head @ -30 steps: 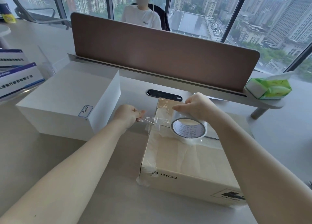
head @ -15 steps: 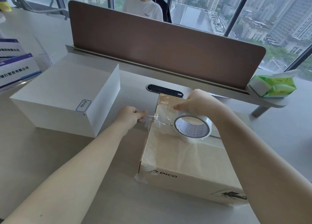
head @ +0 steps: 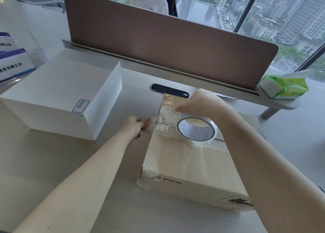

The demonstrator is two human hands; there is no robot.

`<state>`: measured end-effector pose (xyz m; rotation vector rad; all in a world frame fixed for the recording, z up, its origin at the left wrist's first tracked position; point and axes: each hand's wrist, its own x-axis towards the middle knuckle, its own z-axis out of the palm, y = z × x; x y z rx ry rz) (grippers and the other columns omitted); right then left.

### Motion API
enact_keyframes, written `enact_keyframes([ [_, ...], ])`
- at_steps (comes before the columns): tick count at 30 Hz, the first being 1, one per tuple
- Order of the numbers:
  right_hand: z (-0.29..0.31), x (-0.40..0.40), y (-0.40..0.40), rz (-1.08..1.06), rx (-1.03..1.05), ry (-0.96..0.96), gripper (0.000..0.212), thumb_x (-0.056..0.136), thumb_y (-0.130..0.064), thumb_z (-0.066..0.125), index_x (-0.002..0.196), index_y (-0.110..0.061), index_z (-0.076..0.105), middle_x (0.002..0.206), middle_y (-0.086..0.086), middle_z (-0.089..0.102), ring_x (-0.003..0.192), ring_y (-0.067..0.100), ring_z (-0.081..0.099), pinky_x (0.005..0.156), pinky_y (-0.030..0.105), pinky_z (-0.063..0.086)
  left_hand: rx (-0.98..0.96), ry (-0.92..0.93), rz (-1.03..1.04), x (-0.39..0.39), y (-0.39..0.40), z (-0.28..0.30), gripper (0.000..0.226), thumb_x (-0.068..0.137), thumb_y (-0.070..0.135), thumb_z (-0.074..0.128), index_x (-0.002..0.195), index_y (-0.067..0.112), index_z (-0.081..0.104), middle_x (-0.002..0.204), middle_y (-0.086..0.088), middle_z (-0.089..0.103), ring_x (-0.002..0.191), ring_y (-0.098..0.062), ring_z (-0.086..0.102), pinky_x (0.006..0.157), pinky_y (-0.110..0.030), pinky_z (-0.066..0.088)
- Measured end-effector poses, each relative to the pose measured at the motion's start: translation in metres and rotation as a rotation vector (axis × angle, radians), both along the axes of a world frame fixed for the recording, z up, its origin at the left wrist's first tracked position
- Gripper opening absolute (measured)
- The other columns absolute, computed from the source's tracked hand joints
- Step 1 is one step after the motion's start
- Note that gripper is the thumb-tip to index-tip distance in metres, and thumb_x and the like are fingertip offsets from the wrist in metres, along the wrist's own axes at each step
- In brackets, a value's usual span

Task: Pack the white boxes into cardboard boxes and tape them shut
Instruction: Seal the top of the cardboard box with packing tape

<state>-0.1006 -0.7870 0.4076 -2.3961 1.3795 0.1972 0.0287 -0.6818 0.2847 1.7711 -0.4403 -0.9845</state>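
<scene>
Head view: left hand (head: 136,127) pinches the thin, clingy tape end (head: 164,123); right hand (head: 202,103) grips the stiff tape roll (head: 197,130) over the cardboard box (head: 190,162) at centre; hold both taut, likely

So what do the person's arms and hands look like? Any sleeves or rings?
Both forearms are bare right up to the picture's edge, so no sleeves show. The left hand and right hand wear no gloves, and no rings, watch or bracelets show.

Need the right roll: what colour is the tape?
Clear tape on a white-cored roll; head view.
</scene>
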Motion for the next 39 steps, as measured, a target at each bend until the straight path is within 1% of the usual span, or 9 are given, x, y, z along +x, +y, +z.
enact_keyframes([
  [14, -0.002, -0.005, 0.009, -0.001, -0.095, -0.036, 0.044, 0.076, -0.043, 0.065, 0.057, -0.014, 0.04, 0.055, -0.002, 0.042, 0.049, 0.013, 0.04, 0.046, 0.023, 0.025, 0.026, 0.049, -0.012, -0.023, -0.004, -0.02, 0.04, 0.095, 0.039, 0.047, 0.064, 0.014, 0.04, 0.059, -0.003, 0.037, 0.051, -0.014, 0.033, 0.031, -0.009, 0.03],
  [18, -0.001, -0.006, 0.009, 0.017, -0.11, -0.042, 0.041, 0.078, -0.043, 0.062, 0.058, -0.015, 0.041, 0.057, -0.003, 0.044, 0.051, 0.012, 0.041, 0.046, 0.022, 0.025, 0.244, 0.115, -0.115, -0.024, 0.001, -0.014, 0.052, 0.085, 0.062, 0.046, 0.077, 0.011, 0.055, 0.068, -0.005, 0.044, 0.056, -0.017, 0.037, 0.051, -0.017, 0.038],
  [21, -0.004, -0.007, 0.009, 0.034, -0.12, -0.093, 0.041, 0.083, -0.038, 0.056, 0.056, -0.014, 0.037, 0.056, -0.002, 0.04, 0.05, 0.014, 0.037, 0.047, 0.023, 0.024, 0.289, -0.053, -0.074, -0.02, 0.002, 0.001, 0.047, 0.087, 0.037, 0.06, 0.107, -0.006, 0.059, 0.081, -0.021, 0.057, 0.072, -0.03, 0.054, 0.067, -0.028, 0.048],
  [23, -0.005, -0.012, 0.005, 0.059, -0.084, -0.195, 0.041, 0.085, -0.032, 0.052, 0.054, -0.012, 0.033, 0.055, -0.001, 0.036, 0.051, 0.015, 0.033, 0.048, 0.024, 0.023, 0.279, -0.221, -0.042, -0.019, 0.004, 0.019, 0.017, 0.087, 0.016, 0.061, 0.078, 0.003, 0.056, 0.064, -0.011, 0.047, 0.061, -0.025, 0.045, 0.058, -0.025, 0.036],
  [25, -0.001, -0.017, 0.001, 0.084, -0.005, -0.327, 0.039, 0.086, -0.025, 0.052, 0.054, -0.013, 0.032, 0.056, 0.0, 0.034, 0.053, 0.015, 0.031, 0.05, 0.025, 0.023, 0.237, -0.248, 0.046, -0.014, -0.001, 0.03, 0.03, 0.088, 0.009, 0.053, 0.06, 0.015, 0.042, 0.066, -0.008, 0.043, 0.065, -0.022, 0.041, 0.064, -0.025, 0.033],
  [30, -0.001, -0.037, -0.008, 0.096, 0.234, -0.476, 0.029, 0.088, -0.027, 0.055, 0.065, -0.013, 0.044, 0.065, 0.002, 0.039, 0.058, 0.014, 0.034, 0.053, 0.026, 0.025, 0.21, -0.039, 0.092, -0.036, -0.012, 0.055, 0.036, 0.097, 0.014, 0.033, 0.062, 0.009, 0.039, 0.058, -0.007, 0.037, 0.035, -0.014, 0.038, 0.049, -0.019, 0.026],
  [34, -0.015, -0.063, -0.018, 0.108, 0.47, -0.66, 0.035, 0.091, -0.032, 0.054, 0.06, -0.016, 0.053, 0.058, -0.004, 0.051, 0.059, 0.012, 0.045, 0.06, 0.023, 0.033, 0.273, -0.138, 0.092, -0.058, -0.026, 0.054, 0.036, 0.102, 0.023, 0.029, 0.115, 0.001, 0.053, 0.107, -0.015, 0.06, 0.074, -0.022, 0.051, 0.064, -0.026, 0.036],
  [37, -0.028, -0.07, -0.021, 0.115, 0.605, -0.755, 0.035, 0.092, -0.032, 0.052, 0.062, -0.018, 0.064, 0.049, -0.008, 0.061, 0.056, 0.013, 0.057, 0.069, 0.026, 0.043, 0.324, -0.177, 0.113, -0.069, -0.03, 0.053, 0.043, 0.102, 0.02, 0.028, 0.135, -0.006, 0.038, 0.14, -0.019, 0.043, 0.124, -0.032, 0.046, 0.097, -0.033, 0.038],
  [39, -0.034, -0.07, -0.021, 0.106, 0.626, -0.787, 0.036, 0.092, -0.032, 0.052, 0.061, -0.017, 0.064, 0.046, -0.008, 0.06, 0.049, 0.007, 0.056, 0.067, 0.026, 0.043, 0.385, -0.27, 0.102, -0.071, -0.031, 0.053, 0.041, 0.101, 0.013, 0.031, 0.138, -0.006, 0.031, 0.142, -0.023, 0.038, 0.131, -0.033, 0.04, 0.103, -0.035, 0.033],
])
